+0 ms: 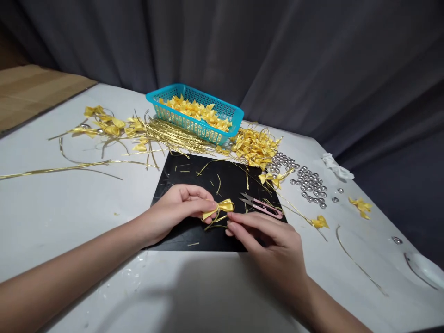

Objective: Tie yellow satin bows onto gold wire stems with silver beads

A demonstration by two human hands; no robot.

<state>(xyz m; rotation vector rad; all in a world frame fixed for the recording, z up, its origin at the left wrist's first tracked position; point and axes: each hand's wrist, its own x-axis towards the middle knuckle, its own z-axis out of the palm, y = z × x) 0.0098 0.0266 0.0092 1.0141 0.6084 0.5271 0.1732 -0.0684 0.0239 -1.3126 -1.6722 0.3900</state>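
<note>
Head view: I have both hands over the black mat [173, 185], close to each other but apart. The left hand [183, 201] is pinched on a yellow bow [227, 205], thumb on top, and the bow sits just above the mat near its middle, its loops pointing toward the right hand [274, 236]. That one has thumb and forefinger closed on a thin gold tie [222, 218] beside the bow. Just past my right fingers, the pink-handled snips [255, 205] lie on the mat, blades pointing left, with short gold clippings scattered around. Behind the mat I see a turquoise basket [237, 121] with yellow bows inside, a bundle of gold strands [173, 136] along its near side, and a heap of tied bows [256, 148] by its right end. Silver beads [310, 183] spread to the right of that heap, over the white table [69, 212]. A grey curtain [208, 41] hangs behind.
</note>
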